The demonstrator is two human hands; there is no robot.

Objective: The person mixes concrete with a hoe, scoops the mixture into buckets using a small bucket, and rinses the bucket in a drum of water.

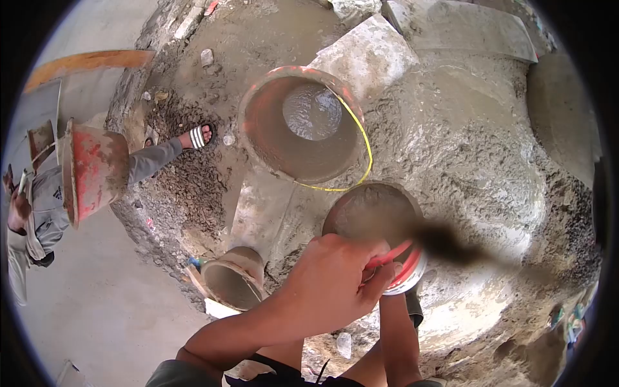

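Coming in from the lower left, my left hand [335, 277] is closed around a red handle [390, 255] over the near side of a bucket. Just beyond it a dark, motion-blurred shape [445, 244] reaches to the right; what it is cannot be made out. The bucket [412, 274] has a red and white rim and grey mix inside. My right forearm [398, 335] rises to its near side, where the bucket hides my right hand. Farther up stands a larger reddish bucket [258, 138] with watery grey contents and a yellow handle.
A smaller mud-coated bucket [245, 261] leans at the lower left. At the far left a person [48, 206] in grey is beside a red bucket [100, 171]. Wet grey mortar [464, 142] covers the ground, with a pale slab [371, 55] at the top.
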